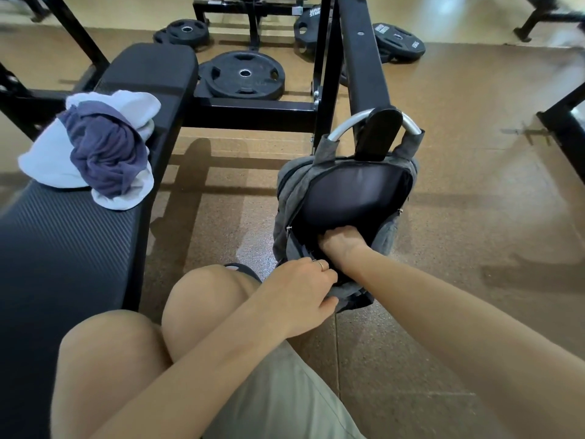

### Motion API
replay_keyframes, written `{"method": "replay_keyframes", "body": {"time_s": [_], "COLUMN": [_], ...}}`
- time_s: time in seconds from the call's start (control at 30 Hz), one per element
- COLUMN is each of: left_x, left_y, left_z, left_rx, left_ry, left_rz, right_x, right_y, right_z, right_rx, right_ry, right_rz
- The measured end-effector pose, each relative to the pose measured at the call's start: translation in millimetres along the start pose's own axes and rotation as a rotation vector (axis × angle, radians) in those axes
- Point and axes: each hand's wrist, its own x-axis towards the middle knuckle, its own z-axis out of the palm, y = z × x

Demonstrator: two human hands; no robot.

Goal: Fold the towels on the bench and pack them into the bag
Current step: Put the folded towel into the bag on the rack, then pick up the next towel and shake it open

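A: Starting nearest, what is the person's left hand doing?

B: It is gripping the near edge of the grey bag, fingers curled round the fabric by the zip, and seemingly pulling the mouth wide. A ring is showing on one finger.

A: And the right hand?

B: It is reaching down into the bag's opening. The knuckles are showing and the fingers are curling under, out of sight against the dark lining, so whether that grip is grasping something or simply pressing into the bag, one cannot tell.

A: So which step is under way?

B: By the look of it, the person is opening or readying the bag, not folding. The bag is standing on the floor, just past the person's knees, with its straps hanging over a curved metal bar at the foot of a black frame.

A: Where are the towels?

B: They are lying farther off to the left, on the black padded surface: a white towel with a purple-blue towel bunched on top of it, touching, both crumpled and unfolded. No towel is showing inside the bag.

A: What is the next move calling for?

B: Probably letting go of the bag, turning left, and taking one towel off the heap to spread it flat on the surface before folding. The bag's mouth may be sagging shut once released.

A: Anything beyond?

B: Weight plates are lying on the floor behind.
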Motion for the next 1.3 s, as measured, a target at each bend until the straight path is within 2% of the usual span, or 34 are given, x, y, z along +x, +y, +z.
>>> {"method": "replay_keyframes", "body": {"time_s": [0.13, 0.23, 0.4, 0.5, 0.7, 0.87, 0.97, 1.1, 1.2, 1.3], "left_x": [-2.7, -11.1, -26.9, -39.5, -88.7, -109.5, -112.1, -112.3, -115.8, -119.4], "left_y": [-12.0, -37.3, -99.2, -138.3, -210.5, -262.7, -290.9, -312.5, -318.4, -321.0], "left_z": [-11.1, -28.7, -54.7, -65.9, -70.4, -68.6, -65.9, -50.9, -33.1, -22.5], "left_rx": [-0.092, -0.214, -0.181, -0.112, -0.06, -0.081, -0.149, -0.224, -0.241, -0.179], "left_ry": [-0.011, 0.102, 0.225, 0.275, 0.331, 0.373, 0.402, 0.33, 0.289, 0.329], "left_rz": [-0.003, -0.049, -0.299, -0.463, -0.787, -0.901, -0.939, -0.91, -0.886, -0.869], "right_x": [-8.8, -32.5, -60.9, -50.7, 16.8, 95.5, 144.1, 202.7, 239.3, 259.5], "right_y": [7.9, 18.1, 17.7, -12.1, -91.1, -149.4, -173.1, -177.7, -178.3, -183.8], "right_z": [-16.5, -49.7, -118.9, -152.5, -188.3, -220.2, -237.3, -258.0, -269.1, -279.4], "right_rx": [0.17, 0.248, 0.278, 0.352, 0.563, 0.861, 1.131, 1.46, 1.508, 1.485], "right_ry": [-0.003, 0.148, 0.472, 0.56, 0.535, 0.465, 0.485, 0.564, 0.525, 0.464], "right_rz": [0.047, 0.035, 0.04, -0.058, -0.254, -0.281, -0.167, 0.086, 0.081, 0.103]}}
